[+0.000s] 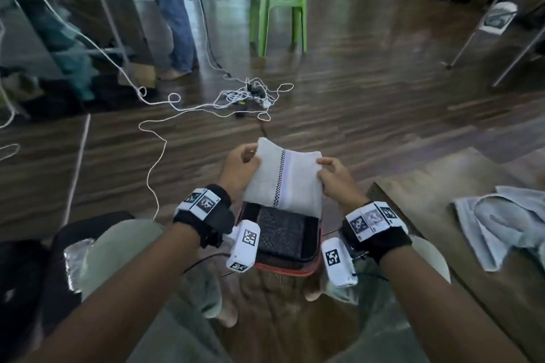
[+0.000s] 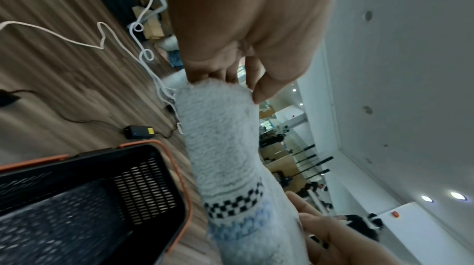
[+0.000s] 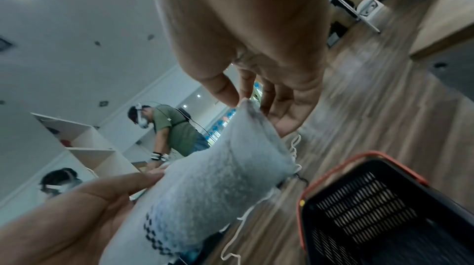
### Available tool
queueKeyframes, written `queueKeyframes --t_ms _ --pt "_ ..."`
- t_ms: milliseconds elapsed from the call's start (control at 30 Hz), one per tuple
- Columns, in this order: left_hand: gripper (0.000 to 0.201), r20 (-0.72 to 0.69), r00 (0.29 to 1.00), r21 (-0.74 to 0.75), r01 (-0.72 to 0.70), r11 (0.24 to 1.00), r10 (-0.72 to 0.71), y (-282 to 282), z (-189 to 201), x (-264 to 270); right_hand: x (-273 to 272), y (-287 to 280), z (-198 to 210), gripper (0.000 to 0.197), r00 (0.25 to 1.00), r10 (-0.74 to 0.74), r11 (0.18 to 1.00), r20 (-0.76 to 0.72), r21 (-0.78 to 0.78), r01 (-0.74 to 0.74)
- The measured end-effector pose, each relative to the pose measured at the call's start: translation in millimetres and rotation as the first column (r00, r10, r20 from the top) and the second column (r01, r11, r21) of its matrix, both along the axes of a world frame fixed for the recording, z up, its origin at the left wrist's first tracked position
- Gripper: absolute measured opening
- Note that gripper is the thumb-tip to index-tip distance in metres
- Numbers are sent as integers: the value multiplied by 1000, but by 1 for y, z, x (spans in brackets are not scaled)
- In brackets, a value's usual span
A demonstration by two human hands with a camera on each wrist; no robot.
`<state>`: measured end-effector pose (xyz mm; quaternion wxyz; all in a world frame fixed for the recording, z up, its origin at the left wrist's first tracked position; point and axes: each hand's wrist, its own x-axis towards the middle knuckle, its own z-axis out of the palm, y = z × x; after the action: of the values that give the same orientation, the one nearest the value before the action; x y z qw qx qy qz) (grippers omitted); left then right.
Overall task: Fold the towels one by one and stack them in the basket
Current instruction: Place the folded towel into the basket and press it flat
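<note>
Floor (image 1: 368, 91) of dark wood planks fills most of the head view, with a tangle of white cable (image 1: 247, 96) lying on it and a green chair (image 1: 278, 0) standing farther off. Off to the right, a light wooden surface (image 1: 436, 186) carries a loose pile of pale towels (image 1: 507, 221). Between the person's knees sits the basket (image 1: 283, 270), black with slotted walls and an orange rim; its dark mesh bottom shows bare in the near part, and whether anything lies under the far part I cannot tell. Above the far end of the basket hangs the folded towel (image 1: 284, 177), white with a checkered black strip and a pale blue band, held up off the basket by its two side edges. The left hand (image 1: 239, 168) pinches the towel's left edge between thumb and fingers, its grip clamped on the cloth. The right hand (image 1: 336, 178) pinches the right edge in the same way, thumb on top and fingers under the fold. In the right wrist view another person in a green shirt (image 3: 177, 127) bends over in the background.
</note>
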<state>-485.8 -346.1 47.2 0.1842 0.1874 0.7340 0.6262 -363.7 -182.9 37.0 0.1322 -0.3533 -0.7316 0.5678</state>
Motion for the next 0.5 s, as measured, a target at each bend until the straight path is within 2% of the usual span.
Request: queueKeyframes --t_ms 100,167,233,300,400,500 --pt "23 71 997 -137 -7 990 17 25 -49 -21 -24 14 -49 30 997 -8 999 80 -31 10" --pt "21 107 994 -250 -5 968 33 43 -88 -36 -38 24 -89 29 983 -15 998 185 -57 26" --pt "20 148 988 -362 22 932 34 60 -130 -49 -51 34 -131 30 963 -24 995 269 -88 49" --pt "30 174 985 -478 78 875 8 74 -177 -62 -64 44 -173 33 935 -15 992 354 -115 60" --pt "40 224 975 -552 116 826 13 95 -242 -77 -86 56 -236 38 894 -43 981 446 -148 121" --pt "42 231 972 -569 102 816 40 121 -295 -91 -109 68 -290 41 866 -123 965 484 -146 218"
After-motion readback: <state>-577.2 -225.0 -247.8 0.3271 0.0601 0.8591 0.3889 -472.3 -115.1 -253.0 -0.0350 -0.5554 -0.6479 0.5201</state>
